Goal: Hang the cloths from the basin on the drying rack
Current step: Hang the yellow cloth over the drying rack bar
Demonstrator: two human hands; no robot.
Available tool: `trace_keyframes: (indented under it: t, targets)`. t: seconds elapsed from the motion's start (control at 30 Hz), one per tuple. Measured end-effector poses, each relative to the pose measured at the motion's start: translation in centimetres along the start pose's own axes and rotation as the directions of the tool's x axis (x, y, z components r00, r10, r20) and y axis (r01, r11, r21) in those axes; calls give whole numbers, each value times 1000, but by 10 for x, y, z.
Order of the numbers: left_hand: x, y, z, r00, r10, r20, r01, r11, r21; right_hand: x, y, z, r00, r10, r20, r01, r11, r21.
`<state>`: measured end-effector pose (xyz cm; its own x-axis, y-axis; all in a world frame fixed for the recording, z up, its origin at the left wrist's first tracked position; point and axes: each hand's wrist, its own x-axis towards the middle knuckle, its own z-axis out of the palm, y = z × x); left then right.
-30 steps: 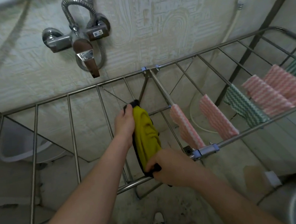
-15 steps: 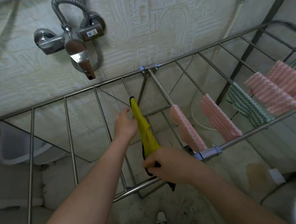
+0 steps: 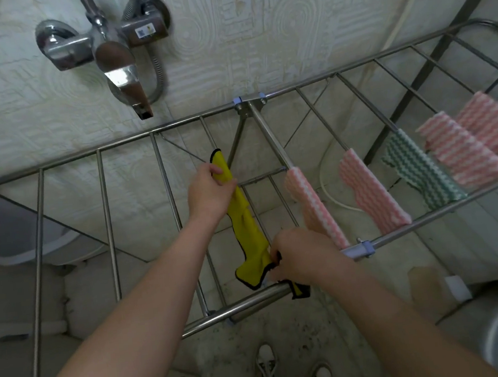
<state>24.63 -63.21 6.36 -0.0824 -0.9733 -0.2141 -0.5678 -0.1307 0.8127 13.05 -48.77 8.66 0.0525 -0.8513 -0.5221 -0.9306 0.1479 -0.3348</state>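
Yellow cloth going onto rack rod, both hands on it.

Left hand point(image 3: 210, 192) pinches the yellow cloth point(image 3: 246, 219) at its 12 o'clock end; right hand point(image 3: 298, 258) grips the 6 o'clock end by the drying rack point(image 3: 301, 84) front rail. Draping step, I judge; next: spread it flat, release. Striped cloths point(image 3: 372, 188) hang at 3 o'clock.
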Motion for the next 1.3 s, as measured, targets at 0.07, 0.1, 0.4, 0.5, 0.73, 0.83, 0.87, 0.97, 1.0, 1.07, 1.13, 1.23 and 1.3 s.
trace_keyframes:
  t: [0.07,0.1,0.4,0.5,0.73,0.83,0.87,0.97,1.0,1.07,1.13,1.23,1.3]
  targets:
    - [-7,-5,2,996,-49,80,51,998,-26,-1,1,-1,999,-31,-23,30,999,-21]
    - [-10,-7,4,993,-69,98,72,997,-28,-2,1,0,998,-43,-37,41,999,-32]
    - [-4,27,11,963,268,-9,-253,918,307,-24,-18,3,975,-190,-113,169,971,-169]
    - [-8,40,16,914,369,168,-403,875,267,-28,-32,6,956,-237,-172,218,968,-123]
    - [-74,-4,-31,836,-273,476,-75,803,591,-24,-34,-1,941,-157,-300,250,920,302]
    - [-95,-9,-26,676,-388,626,87,886,455,-24,-37,-7,939,-146,-312,270,874,404]
    - [-96,-8,-24,668,-375,642,225,925,307,-26,-38,-10,938,-141,-317,278,853,442]
    - [-97,-11,-18,684,-338,646,466,884,-31,-28,-33,-17,938,-143,-316,302,784,542]
    - [-99,-13,-16,701,-343,626,514,851,-109,-30,-31,-19,937,-145,-317,311,759,572]
    - [-98,-14,-16,764,-370,529,536,821,-199,-32,-26,-19,937,-119,-329,309,721,620]
    - [-93,-10,-23,815,-364,450,504,828,-244,-32,-21,-15,943,-58,-329,270,711,649]
    - [-88,4,-35,853,-267,449,447,818,-361,-30,-11,-3,976,4,-216,126,801,586]
    - [-92,18,-40,877,-182,444,376,835,-401,-27,-11,7,988,81,-135,-14,898,439]
